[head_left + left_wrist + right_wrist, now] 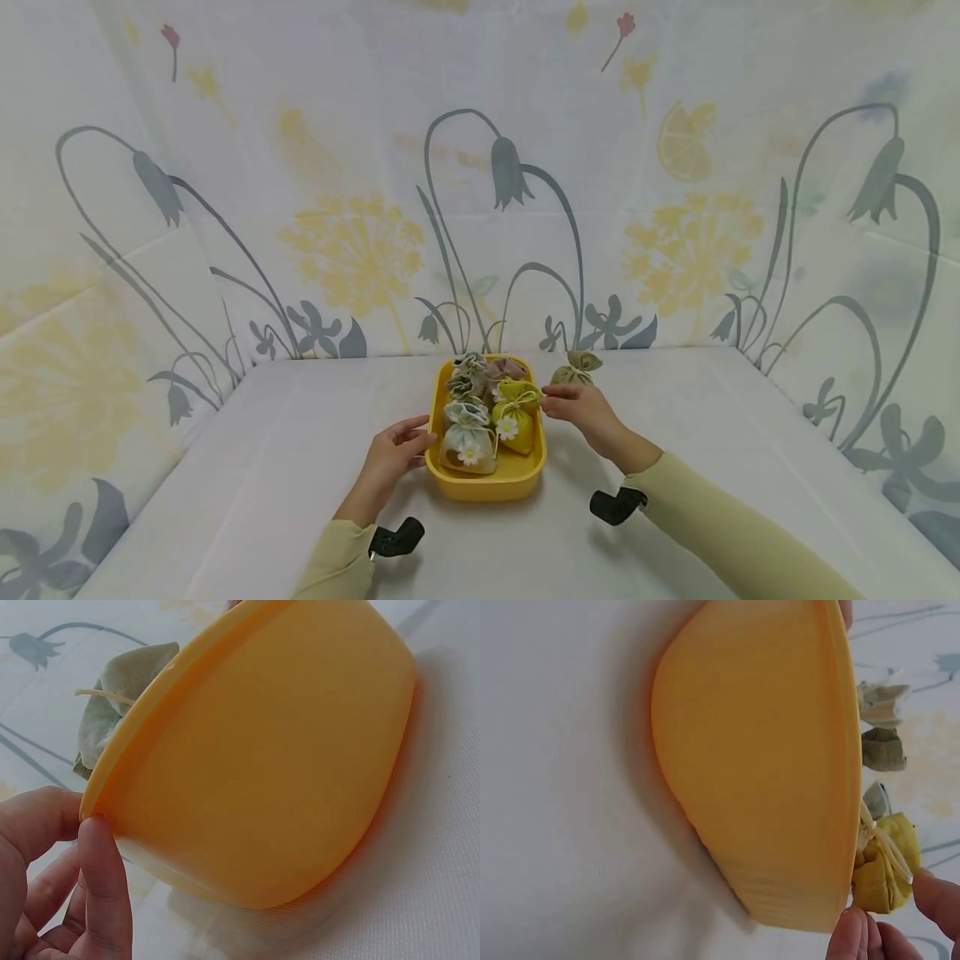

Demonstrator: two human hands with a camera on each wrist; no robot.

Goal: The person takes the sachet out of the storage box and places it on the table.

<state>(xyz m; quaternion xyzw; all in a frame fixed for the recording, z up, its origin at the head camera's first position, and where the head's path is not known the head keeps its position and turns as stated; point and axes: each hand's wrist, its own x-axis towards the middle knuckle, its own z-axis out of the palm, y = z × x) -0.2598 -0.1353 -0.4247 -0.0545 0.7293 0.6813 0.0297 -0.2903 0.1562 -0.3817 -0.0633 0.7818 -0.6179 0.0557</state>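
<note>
A yellow basin (pixel 486 489) stands on the table, holding several small drawstring pouches. A pale grey-green pouch (pixel 468 442) with a white flower lies in front, a yellow pouch (pixel 517 421) on the right, and a mauve pouch (pixel 506 369) behind. My left hand (pixel 395 450) pinches the basin's left rim; in the left wrist view the thumb (pixel 103 870) lies against its outer side. At the right rim is my right hand (pixel 588 417). Its digits stand apart beside the yellow pouch's gathered top (pixel 885 862), one touching the rim.
An olive pouch (pixel 576 367) sits outside the basin, just beyond my right hand. The table (pixel 300 417) has a white cover. Behind it hangs a flower-printed cloth (pixel 480 250), with more on both sides. A black wrist camera (pixel 618 505) sits below my right forearm.
</note>
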